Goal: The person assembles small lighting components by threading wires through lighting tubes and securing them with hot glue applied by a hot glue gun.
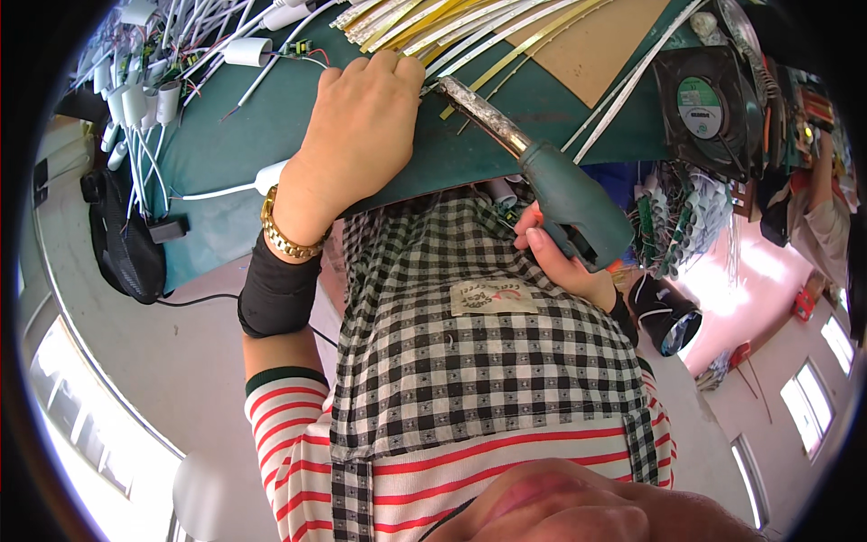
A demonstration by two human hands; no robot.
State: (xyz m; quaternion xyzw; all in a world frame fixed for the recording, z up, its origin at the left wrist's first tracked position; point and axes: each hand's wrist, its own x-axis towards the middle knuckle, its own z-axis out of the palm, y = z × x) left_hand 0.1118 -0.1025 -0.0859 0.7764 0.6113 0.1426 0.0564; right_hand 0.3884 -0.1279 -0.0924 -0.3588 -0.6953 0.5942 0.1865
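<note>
We hold the green-handled soldering iron [551, 185] clamped in the right hand [564, 257], its crusted metal barrel reaching to the yellow LED strips [470, 32] on the green tabletop [226, 144]. The left hand [357, 135] presses flat, fingers curled beside the tip, grasping nothing. A slip could burn those fingers or scorch neighbouring strips.

My left hand [361, 126] rests on the table [253, 135] edge, fingers over the strips [470, 27] lying along its far side. Soldering gun [542, 172] to its right, in my right hand [560, 257], tip beside my left fingers. Fan [709, 104] at table's right end. Capped cables [153, 81] piled far left.
</note>
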